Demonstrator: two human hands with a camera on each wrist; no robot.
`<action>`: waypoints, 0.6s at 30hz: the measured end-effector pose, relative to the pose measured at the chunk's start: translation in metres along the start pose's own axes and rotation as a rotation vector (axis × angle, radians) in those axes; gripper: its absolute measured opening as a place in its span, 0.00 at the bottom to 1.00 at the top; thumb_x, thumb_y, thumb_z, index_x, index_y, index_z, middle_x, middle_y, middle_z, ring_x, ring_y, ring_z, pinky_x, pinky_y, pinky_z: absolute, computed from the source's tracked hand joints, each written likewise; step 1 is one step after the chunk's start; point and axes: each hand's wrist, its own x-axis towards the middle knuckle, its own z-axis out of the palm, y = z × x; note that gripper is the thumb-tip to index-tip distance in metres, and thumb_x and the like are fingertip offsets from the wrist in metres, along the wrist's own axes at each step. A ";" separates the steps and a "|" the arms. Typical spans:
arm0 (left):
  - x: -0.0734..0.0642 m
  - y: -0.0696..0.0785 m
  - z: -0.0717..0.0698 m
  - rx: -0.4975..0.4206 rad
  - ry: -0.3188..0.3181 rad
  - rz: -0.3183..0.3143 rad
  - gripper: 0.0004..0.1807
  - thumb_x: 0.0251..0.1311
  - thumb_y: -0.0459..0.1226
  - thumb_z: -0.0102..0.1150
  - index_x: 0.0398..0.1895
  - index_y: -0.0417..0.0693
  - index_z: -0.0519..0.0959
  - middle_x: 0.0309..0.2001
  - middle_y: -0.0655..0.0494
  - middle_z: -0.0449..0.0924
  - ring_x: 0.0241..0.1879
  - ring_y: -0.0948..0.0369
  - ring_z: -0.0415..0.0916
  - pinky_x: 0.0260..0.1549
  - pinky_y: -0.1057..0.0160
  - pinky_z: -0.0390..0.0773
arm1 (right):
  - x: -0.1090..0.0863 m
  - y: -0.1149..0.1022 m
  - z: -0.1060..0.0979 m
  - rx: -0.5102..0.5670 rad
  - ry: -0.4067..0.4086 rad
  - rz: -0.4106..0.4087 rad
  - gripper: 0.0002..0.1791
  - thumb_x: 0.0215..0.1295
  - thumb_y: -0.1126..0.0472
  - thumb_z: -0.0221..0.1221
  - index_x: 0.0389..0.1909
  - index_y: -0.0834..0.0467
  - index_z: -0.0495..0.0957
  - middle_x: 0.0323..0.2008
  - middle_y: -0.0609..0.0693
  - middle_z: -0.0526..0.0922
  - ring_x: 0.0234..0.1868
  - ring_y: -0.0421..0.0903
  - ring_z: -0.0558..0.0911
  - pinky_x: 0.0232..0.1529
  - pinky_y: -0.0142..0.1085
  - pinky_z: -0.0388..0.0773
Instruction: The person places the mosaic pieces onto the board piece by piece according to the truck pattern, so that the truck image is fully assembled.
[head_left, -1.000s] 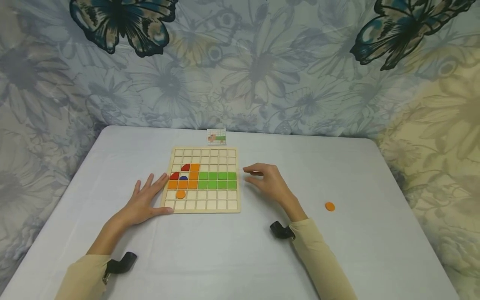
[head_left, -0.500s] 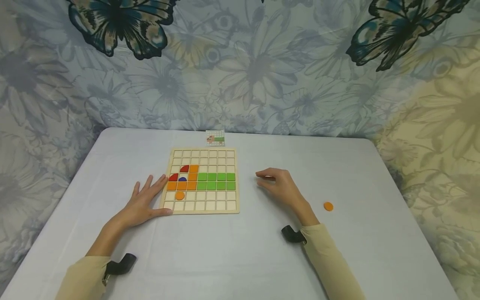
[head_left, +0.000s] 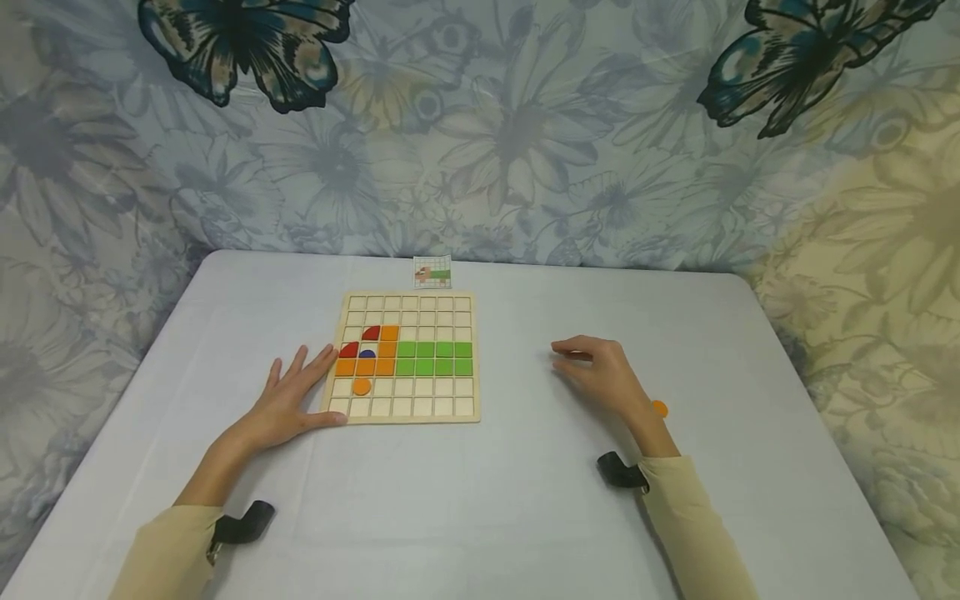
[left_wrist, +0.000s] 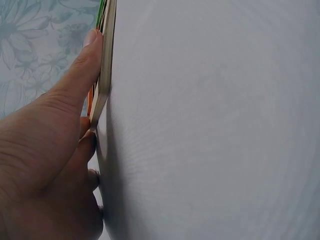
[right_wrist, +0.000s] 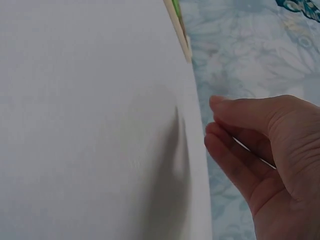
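Observation:
A wooden grid board (head_left: pixel 405 420) lies on the table's left half. Flat tiles fill some of its cells: a block of green squares (head_left: pixel 435 358), orange squares (head_left: pixel 365 367), two red quarter-rounds (head_left: pixel 349 350) and a blue half-round (head_left: pixel 367 354). An orange disc (head_left: pixel 362 387) sits on a cell below them. My left hand (head_left: pixel 281 408) is spread at the board's left side, thumb on the near corner and fingertips at the edge. My right hand (head_left: pixel 600 372) hovers right of the board with bent fingers, holding nothing. A second orange disc (head_left: pixel 660 408) is partly hidden behind the right wrist.
A small picture card (head_left: pixel 432 272) with a coloured grid drawing lies behind the board. White cloth covers the table (head_left: pixel 420 508). A flower-patterned backdrop (head_left: pixel 525 142) rises at the table's far edge.
My right hand has drawn away from the board to the right, and its wrist now partly covers the loose orange disc. The left hand stays where it was.

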 end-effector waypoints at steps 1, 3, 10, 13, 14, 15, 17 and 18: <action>0.000 0.000 0.000 0.000 0.001 0.001 0.60 0.49 0.60 0.69 0.79 0.48 0.48 0.78 0.46 0.44 0.76 0.41 0.27 0.69 0.41 0.18 | -0.002 0.001 -0.004 -0.004 0.007 0.000 0.15 0.58 0.70 0.68 0.47 0.64 0.84 0.45 0.55 0.87 0.47 0.53 0.85 0.50 0.42 0.81; 0.000 0.001 0.000 0.000 0.000 -0.003 0.60 0.49 0.60 0.70 0.79 0.48 0.48 0.78 0.46 0.44 0.76 0.41 0.27 0.69 0.41 0.18 | -0.006 0.005 -0.010 -0.022 0.022 -0.002 0.15 0.57 0.70 0.68 0.47 0.65 0.84 0.44 0.55 0.87 0.47 0.53 0.85 0.49 0.43 0.81; -0.001 0.006 0.000 -0.003 0.004 0.003 0.60 0.48 0.60 0.70 0.78 0.46 0.50 0.78 0.45 0.45 0.76 0.40 0.29 0.68 0.39 0.20 | -0.025 0.025 -0.028 -0.071 0.073 -0.011 0.15 0.55 0.72 0.69 0.45 0.65 0.84 0.42 0.57 0.87 0.46 0.55 0.85 0.48 0.37 0.81; 0.000 0.005 -0.001 0.004 0.004 0.001 0.60 0.48 0.60 0.70 0.78 0.46 0.50 0.78 0.45 0.45 0.76 0.40 0.29 0.69 0.39 0.20 | -0.032 0.033 -0.034 -0.090 0.087 -0.001 0.15 0.55 0.72 0.69 0.45 0.65 0.84 0.43 0.56 0.87 0.46 0.55 0.85 0.48 0.26 0.79; 0.000 0.005 -0.001 0.005 0.003 0.000 0.60 0.47 0.60 0.70 0.78 0.46 0.50 0.78 0.45 0.45 0.76 0.40 0.29 0.69 0.39 0.20 | -0.035 0.036 -0.036 -0.099 0.091 0.003 0.15 0.55 0.71 0.69 0.45 0.64 0.84 0.43 0.56 0.87 0.46 0.55 0.85 0.48 0.22 0.77; 0.000 0.005 -0.001 0.005 0.003 0.000 0.60 0.47 0.60 0.70 0.78 0.46 0.50 0.78 0.45 0.45 0.76 0.40 0.29 0.69 0.39 0.20 | -0.037 0.038 -0.038 -0.106 0.095 0.008 0.15 0.55 0.71 0.69 0.45 0.64 0.84 0.43 0.56 0.87 0.46 0.54 0.85 0.47 0.19 0.75; 0.000 0.004 -0.001 0.006 0.005 0.000 0.60 0.47 0.60 0.70 0.78 0.46 0.50 0.78 0.45 0.45 0.76 0.40 0.29 0.68 0.39 0.20 | -0.042 0.040 -0.042 -0.112 0.100 0.015 0.15 0.55 0.71 0.69 0.45 0.64 0.84 0.43 0.56 0.87 0.46 0.55 0.85 0.47 0.16 0.73; 0.000 0.004 -0.001 0.005 0.006 0.000 0.60 0.47 0.60 0.70 0.78 0.47 0.50 0.78 0.45 0.45 0.76 0.40 0.29 0.69 0.39 0.20 | -0.044 0.041 -0.044 -0.115 0.105 0.018 0.15 0.55 0.71 0.69 0.45 0.64 0.84 0.43 0.56 0.87 0.46 0.55 0.85 0.46 0.16 0.73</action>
